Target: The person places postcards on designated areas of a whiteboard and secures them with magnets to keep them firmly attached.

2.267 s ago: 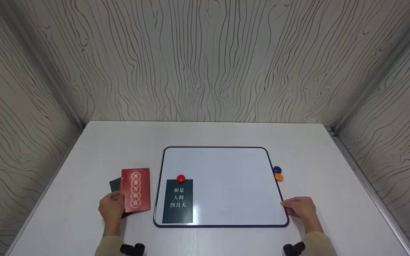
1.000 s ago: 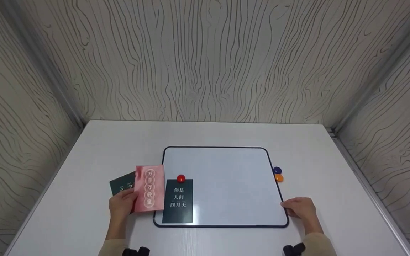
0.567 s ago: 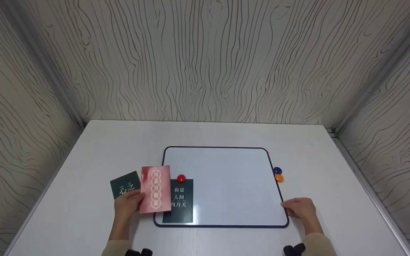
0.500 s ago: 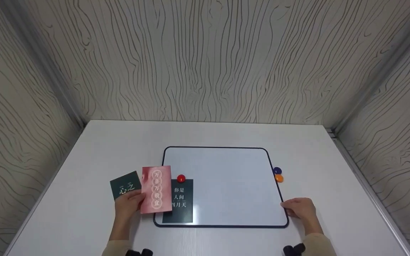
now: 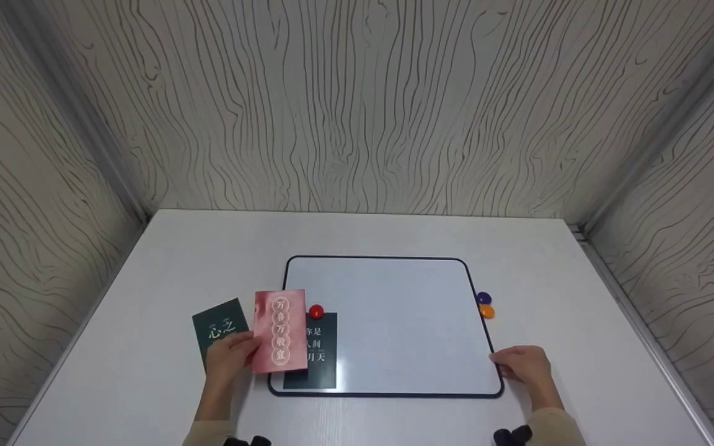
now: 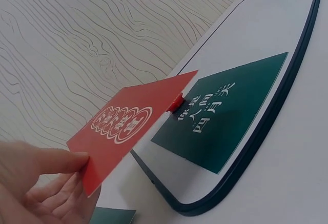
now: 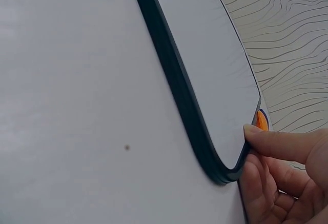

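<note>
In the head view, we observe the left hand pinching the red card by its left edge, above the left rim of the whiteboard on the counter. The right hand grips the whiteboard's right edge.

In the left wrist view, we note the red card tilted near the red magnet (seated on a green card).

In the right wrist view, we find the thumb on the dark frame.

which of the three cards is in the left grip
The red card with circled characters: the left grip pinches its edge. The green card on the whiteboard, under a red button, is unheld, as is the second green card, on the table.
</note>
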The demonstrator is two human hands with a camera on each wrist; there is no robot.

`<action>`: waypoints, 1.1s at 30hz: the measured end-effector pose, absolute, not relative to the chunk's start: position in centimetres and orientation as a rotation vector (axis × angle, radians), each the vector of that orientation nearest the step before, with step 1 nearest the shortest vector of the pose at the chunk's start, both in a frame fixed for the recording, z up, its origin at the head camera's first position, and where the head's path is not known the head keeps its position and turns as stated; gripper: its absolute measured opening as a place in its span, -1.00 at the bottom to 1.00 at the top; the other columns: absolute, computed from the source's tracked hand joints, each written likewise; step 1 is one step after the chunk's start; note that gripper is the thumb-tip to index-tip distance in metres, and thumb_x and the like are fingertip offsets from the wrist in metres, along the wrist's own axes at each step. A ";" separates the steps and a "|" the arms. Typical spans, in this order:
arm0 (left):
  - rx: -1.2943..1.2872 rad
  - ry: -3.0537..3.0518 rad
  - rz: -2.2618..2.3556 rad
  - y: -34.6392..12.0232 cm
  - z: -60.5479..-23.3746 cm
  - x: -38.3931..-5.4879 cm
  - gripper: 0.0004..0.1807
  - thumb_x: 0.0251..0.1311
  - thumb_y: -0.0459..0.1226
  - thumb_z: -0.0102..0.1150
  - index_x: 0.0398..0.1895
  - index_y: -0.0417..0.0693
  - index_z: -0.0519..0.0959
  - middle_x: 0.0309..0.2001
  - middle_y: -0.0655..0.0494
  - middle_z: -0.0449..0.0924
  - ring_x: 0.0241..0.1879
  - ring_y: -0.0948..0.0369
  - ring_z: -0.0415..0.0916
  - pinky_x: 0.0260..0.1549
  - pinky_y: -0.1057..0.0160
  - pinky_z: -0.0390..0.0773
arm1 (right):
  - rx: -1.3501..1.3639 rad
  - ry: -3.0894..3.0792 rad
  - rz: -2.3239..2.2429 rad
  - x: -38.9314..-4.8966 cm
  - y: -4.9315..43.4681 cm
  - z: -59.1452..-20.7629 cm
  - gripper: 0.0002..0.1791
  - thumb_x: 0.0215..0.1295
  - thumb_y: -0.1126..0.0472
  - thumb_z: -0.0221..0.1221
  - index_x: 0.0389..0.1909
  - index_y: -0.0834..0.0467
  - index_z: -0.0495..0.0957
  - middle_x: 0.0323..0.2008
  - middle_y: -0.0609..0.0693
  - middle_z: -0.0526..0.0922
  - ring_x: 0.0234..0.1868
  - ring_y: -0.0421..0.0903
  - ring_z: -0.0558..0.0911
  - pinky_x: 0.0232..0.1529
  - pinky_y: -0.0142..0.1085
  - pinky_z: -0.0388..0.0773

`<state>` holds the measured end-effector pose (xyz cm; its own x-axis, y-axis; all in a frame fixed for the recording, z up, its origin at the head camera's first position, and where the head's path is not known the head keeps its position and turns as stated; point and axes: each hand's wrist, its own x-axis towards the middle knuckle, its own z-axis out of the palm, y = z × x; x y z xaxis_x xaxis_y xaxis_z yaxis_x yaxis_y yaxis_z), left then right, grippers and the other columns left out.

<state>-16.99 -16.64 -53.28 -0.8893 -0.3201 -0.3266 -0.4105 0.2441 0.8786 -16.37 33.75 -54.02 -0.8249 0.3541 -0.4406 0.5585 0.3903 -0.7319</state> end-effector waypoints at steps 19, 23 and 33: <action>-0.599 2.341 1.811 -15.0 -53.2 -16.8 -0.59 0.29 -0.22 0.11 0.09 -0.32 0.54 0.08 -0.31 0.59 -0.14 0.17 0.65 -0.05 0.16 0.70 | 0.835 2.414 -1.456 -16.5 33.8 -54.2 -0.74 0.13 0.29 0.27 -0.21 0.39 0.62 -0.53 -0.08 0.63 -0.49 -0.23 0.55 -0.43 -0.46 0.55; -0.615 2.310 1.816 -14.5 -53.3 -16.8 -0.58 0.28 -0.19 0.13 0.11 -0.30 0.54 0.09 -0.29 0.60 -0.18 0.19 0.64 -0.04 0.17 0.69 | 0.840 2.407 -1.448 -16.6 33.8 -54.2 -0.73 0.14 0.27 0.28 -0.19 0.38 0.62 -0.50 -0.05 0.64 -0.47 -0.21 0.55 -0.43 -0.46 0.55; -0.580 2.303 1.816 -13.6 -53.6 -16.8 -0.56 0.25 -0.18 0.17 0.10 -0.31 0.54 0.07 -0.29 0.60 -0.17 0.18 0.63 0.00 0.13 0.68 | 0.837 2.407 -1.431 -16.6 33.8 -54.1 -0.72 0.15 0.25 0.27 -0.19 0.38 0.62 -0.50 -0.06 0.64 -0.46 -0.22 0.54 -0.42 -0.46 0.55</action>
<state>-16.84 -13.57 -53.63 -0.9136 -0.2049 -0.3512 -0.3893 0.1916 0.9010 -16.55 33.76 -54.06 -0.8142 0.3598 -0.4556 0.5721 0.3644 -0.7348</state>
